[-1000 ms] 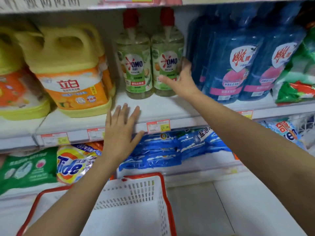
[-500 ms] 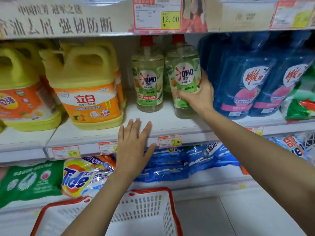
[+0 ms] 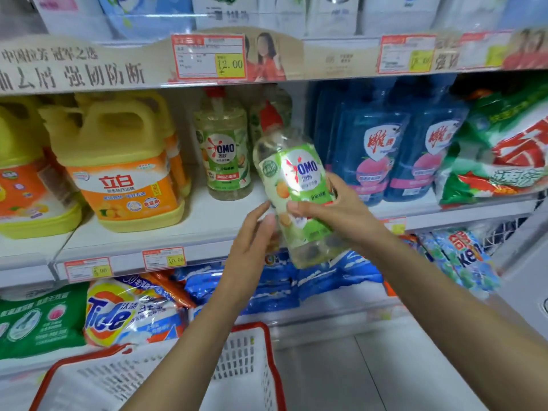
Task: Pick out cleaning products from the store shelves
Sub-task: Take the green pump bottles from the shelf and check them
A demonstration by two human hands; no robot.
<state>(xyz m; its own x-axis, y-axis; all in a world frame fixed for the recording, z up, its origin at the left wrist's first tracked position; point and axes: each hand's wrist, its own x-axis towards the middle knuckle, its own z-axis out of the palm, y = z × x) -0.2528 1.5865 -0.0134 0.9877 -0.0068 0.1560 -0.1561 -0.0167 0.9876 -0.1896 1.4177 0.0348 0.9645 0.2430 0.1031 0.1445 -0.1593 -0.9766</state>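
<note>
A clear OMO dish-soap bottle (image 3: 299, 185) with a green label and red cap is off the shelf, tilted with its cap to the upper left. My right hand (image 3: 341, 212) grips it around the middle from the right. My left hand (image 3: 252, 247) is at the bottle's lower left side, fingers extended, its fingertips against the bottle. A second OMO bottle (image 3: 222, 149) stands upright on the middle shelf (image 3: 184, 232) behind. A white basket with a red rim (image 3: 255, 330) sits below my arms.
Yellow jugs with orange labels (image 3: 118, 167) fill the shelf's left; blue refill pouches (image 3: 370, 149) and a green bag (image 3: 504, 152) stand at the right. Below lie a Tide bag (image 3: 124, 312), a green pouch (image 3: 38, 318) and blue bags (image 3: 326, 277). An upper shelf edge (image 3: 326, 57) carries price tags.
My right hand has pulled the OMO bottle off the shelf toward me and tilted it. My left hand has risen from the shelf edge to the bottle's lower side.
</note>
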